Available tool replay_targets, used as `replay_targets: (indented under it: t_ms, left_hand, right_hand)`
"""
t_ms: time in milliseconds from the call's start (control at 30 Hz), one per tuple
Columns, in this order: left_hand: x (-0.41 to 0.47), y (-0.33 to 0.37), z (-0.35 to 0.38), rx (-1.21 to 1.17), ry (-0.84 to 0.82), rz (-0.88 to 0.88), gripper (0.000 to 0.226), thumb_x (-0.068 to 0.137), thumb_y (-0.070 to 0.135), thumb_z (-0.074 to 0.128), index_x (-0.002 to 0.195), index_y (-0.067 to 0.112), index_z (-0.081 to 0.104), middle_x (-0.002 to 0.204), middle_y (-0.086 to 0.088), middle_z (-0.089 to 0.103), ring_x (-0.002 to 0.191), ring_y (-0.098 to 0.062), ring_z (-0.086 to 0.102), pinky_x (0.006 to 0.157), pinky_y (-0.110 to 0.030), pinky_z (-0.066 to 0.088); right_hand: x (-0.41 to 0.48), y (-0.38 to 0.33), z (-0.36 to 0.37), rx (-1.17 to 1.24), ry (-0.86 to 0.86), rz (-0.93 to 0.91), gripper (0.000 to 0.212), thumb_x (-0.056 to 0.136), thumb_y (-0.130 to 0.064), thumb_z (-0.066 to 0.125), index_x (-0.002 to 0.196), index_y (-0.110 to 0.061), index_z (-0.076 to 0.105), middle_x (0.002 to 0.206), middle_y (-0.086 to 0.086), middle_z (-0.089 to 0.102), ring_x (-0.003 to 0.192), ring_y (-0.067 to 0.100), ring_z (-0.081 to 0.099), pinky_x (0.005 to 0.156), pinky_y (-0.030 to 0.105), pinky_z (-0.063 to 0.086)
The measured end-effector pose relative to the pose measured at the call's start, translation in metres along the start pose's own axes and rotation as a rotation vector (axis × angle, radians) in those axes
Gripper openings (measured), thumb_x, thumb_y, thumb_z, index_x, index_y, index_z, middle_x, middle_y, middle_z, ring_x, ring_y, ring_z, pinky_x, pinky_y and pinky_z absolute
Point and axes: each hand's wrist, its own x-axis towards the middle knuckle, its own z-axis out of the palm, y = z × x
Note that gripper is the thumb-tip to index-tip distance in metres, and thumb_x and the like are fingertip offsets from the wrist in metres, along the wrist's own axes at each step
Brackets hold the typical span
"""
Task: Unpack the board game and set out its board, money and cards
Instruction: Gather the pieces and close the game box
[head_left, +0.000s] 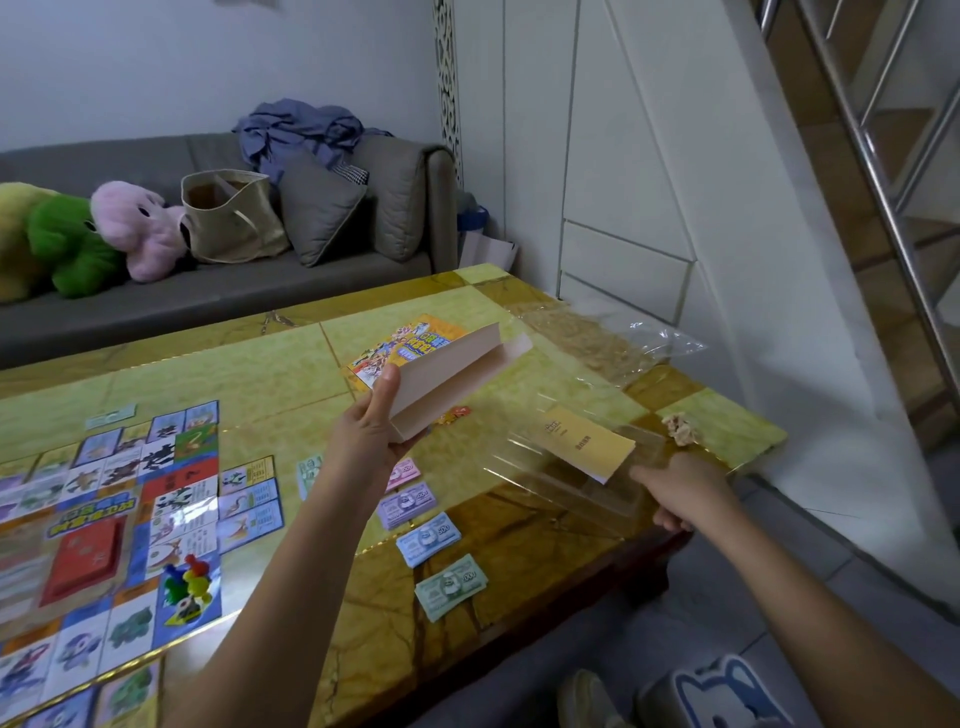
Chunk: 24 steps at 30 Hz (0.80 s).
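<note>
Now, in the head view, the board (104, 519) lies flat at the left of the tabletop (291, 364), with pawns (187, 577) and a red deck (83, 561) on it. Just right of the board, four money stacks (428, 538) sit in a row. Further right of the board and raised off the tabletop, the left hand (376, 421) grips the box (447, 369) by its near corner, with the thumb up the inner wall and the fingers wrapped beneath. Farthest right of the board, the right hand (680, 493) pinches the near end of a clear tray (545, 483). A yellow booklet (587, 441) rests tilted in it.

The box looks like thin card: light, stiff enough to carry by one corner, but easily dented by a hard squeeze. The tray seems to be thin moulded plastic, light, springy and slick. Lifted by one end it would likely twist and let the booklet slide, so a hold on both long rims would be steadier. The booklet is plain paper and is best pinched at its raised free edge. The money is loose notes that would fan out if nudged.
</note>
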Motion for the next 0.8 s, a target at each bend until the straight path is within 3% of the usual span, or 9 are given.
replay_targets:
  t_ms: [133, 233, 400, 500, 633, 733, 800]
  left_hand:
    - [0.002, -0.001, 0.001, 0.003, 0.015, 0.018, 0.038, 0.083, 0.046, 0.058, 0.095, 0.010, 0.058, 0.108, -0.012, 0.054, 0.094, -0.021, 0.060, 0.074, -0.029, 0.053]
    - [0.004, -0.001, 0.001, 0.011, 0.039, 0.026, 0.037, 0.085, 0.047, 0.057, 0.095, 0.011, 0.057, 0.107, -0.011, 0.053, 0.092, -0.021, 0.059, 0.069, -0.027, 0.053]
    - [0.008, 0.001, 0.002, 0.008, 0.080, 0.019, 0.042, 0.089, 0.046, 0.056, 0.100, 0.006, 0.056, 0.106, -0.012, 0.052, 0.094, -0.023, 0.057, 0.073, -0.030, 0.052]
    - [0.009, 0.004, 0.003, 0.008, 0.101, 0.018, 0.045, 0.088, 0.046, 0.058, 0.106, 0.004, 0.054, 0.105, -0.011, 0.051, 0.094, -0.023, 0.056, 0.077, -0.031, 0.053]
    - [0.009, 0.003, 0.006, 0.048, 0.127, 0.052, 0.036, 0.089, 0.047, 0.058, 0.092, 0.011, 0.058, 0.101, -0.008, 0.052, 0.092, -0.021, 0.057, 0.079, -0.030, 0.052]
    - [0.009, -0.002, 0.008, 0.150, 0.153, 0.078, 0.046, 0.088, 0.051, 0.058, 0.101, 0.007, 0.061, 0.098, -0.007, 0.054, 0.091, -0.024, 0.060, 0.070, -0.029, 0.053]
    - [0.009, -0.006, 0.013, 0.172, 0.159, 0.082, 0.041, 0.088, 0.050, 0.059, 0.097, 0.010, 0.063, 0.096, -0.006, 0.054, 0.088, -0.022, 0.060, 0.079, -0.035, 0.055]
  right_hand:
    - [-0.003, -0.003, -0.006, 0.191, -0.070, 0.060, 0.029, 0.093, -0.022, 0.050, 0.069, -0.006, 0.046, 0.049, 0.012, 0.064, 0.036, 0.018, 0.054, 0.038, 0.020, 0.041]
    - [-0.005, 0.002, -0.009, 0.442, -0.098, 0.056, 0.023, 0.089, -0.011, 0.051, 0.068, -0.001, 0.052, 0.045, 0.008, 0.060, 0.030, 0.014, 0.046, 0.034, 0.017, 0.029]
    - [-0.017, 0.004, -0.015, 0.800, -0.133, -0.039, 0.025, 0.089, -0.005, 0.050, 0.065, -0.002, 0.050, 0.058, 0.014, 0.066, 0.033, 0.010, 0.033, 0.034, 0.016, 0.019]
    - [-0.028, -0.001, -0.021, 0.848, -0.067, -0.113, 0.015, 0.092, -0.007, 0.050, 0.078, -0.001, 0.048, 0.069, 0.027, 0.063, 0.030, 0.010, 0.037, 0.033, 0.018, 0.020]
    - [-0.041, -0.009, -0.027, 0.848, 0.003, -0.176, 0.011, 0.095, -0.012, 0.047, 0.085, -0.011, 0.053, 0.045, 0.008, 0.055, 0.029, 0.012, 0.035, 0.034, 0.018, 0.021]
    - [-0.045, -0.012, -0.029, 0.836, 0.011, -0.206, 0.012, 0.093, -0.016, 0.050, 0.085, -0.013, 0.058, 0.041, 0.003, 0.048, 0.032, 0.015, 0.038, 0.037, 0.019, 0.022]
    - [-0.046, -0.012, -0.028, 0.828, -0.009, -0.218, 0.012, 0.092, -0.018, 0.052, 0.089, -0.011, 0.062, 0.041, 0.005, 0.047, 0.033, 0.016, 0.038, 0.037, 0.019, 0.022]
